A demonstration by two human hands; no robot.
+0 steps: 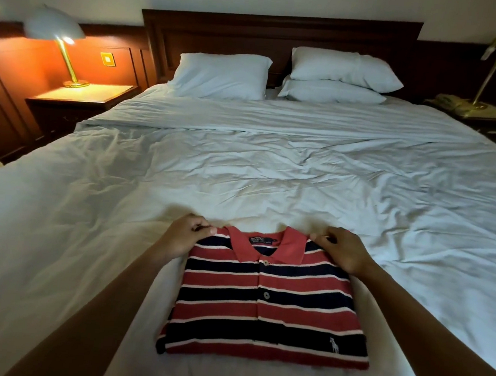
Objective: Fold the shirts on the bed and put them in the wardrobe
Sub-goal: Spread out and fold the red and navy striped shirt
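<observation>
"Striped polo shirt (266,302): where is it lying?"

"Folded into a neat rectangle on the near end of the bed (272,166), front side up, with the red collar (254,244) at the far edge and the buttons running down the middle. It lies flat on the white cover."

"And the left hand (188,236)?"

"At the shirt's far left corner, beside the collar. Its fingers are curled in and the thumb meets them, pinching the shoulder edge of the fabric."

"The right hand (344,250)?"

"Mirrored at the far right corner. The fingers are bent over the shoulder edge and the thumb tip presses toward the collar, so it grips the cloth too. The heel of the hand rests on the shirt's right edge."

"How are the two hands set against each other?"

"Well apart, with the collar between them, and both forearms run along the shirt's sides."

"Anything else in view?"

"Three white pillows (220,76) against the dark headboard (282,33), and a lit lamp (56,29) on the left nightstand (82,94)."
</observation>
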